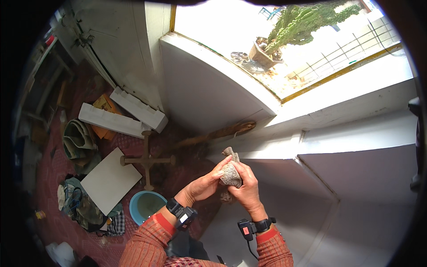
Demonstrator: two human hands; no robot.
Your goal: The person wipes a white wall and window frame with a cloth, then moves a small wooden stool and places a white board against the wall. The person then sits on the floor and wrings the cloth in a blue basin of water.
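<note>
A crumpled, speckled grey-beige rag (231, 175) is bunched between my two hands, in front of the white panels below the window. From its left side, my left hand (205, 184) pinches the cloth with thumb and fingers. My right hand (247, 189) is closed round the other side, its thumb resting on top. One end of the rag sticks up beyond my fingertips, and another part hangs below, between my wrists. The fingers under the cloth are partly hidden.
A light blue basin (148, 205) with liquid stands on the red floor, beside a white board (111, 181) and a cross-shaped stand (147, 160). White foam blocks (113, 121) lie behind. Piled clothes (84, 204) are at left. Outside the window stands a potted cactus (293, 31).
</note>
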